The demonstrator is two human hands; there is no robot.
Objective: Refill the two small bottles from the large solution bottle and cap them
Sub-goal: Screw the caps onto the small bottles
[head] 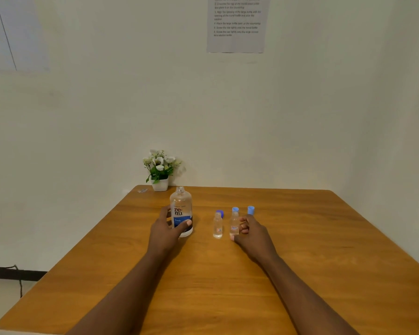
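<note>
Wooden tabletop (228, 286), orange-brown and bare in front of me, carries everything. Nearest the edge, my two forearms reach forward. My left hand (166, 232) is wrapped around the lower body of the large clear solution bottle with the blue-and-white label (181, 211) — upright on the table, neck uncapped. My right hand (250, 232) curls at the right-hand small clear bottle (234, 223), thumb low at its base, fingers touching its side; whether this is a firm hold I cannot tell. Just left of it stands the second small clear bottle (217, 225), open and unheld. Behind them lie three blue caps: dark (220, 213), pale (235, 209), pale (251, 210). Farthest back, a white pot of white flowers (160, 170) against the wall.

Risk, as I judge it: narrow necks — a hurried tilt of the large bottle would spill, and a loose grip would let the light bottle topple.
</note>
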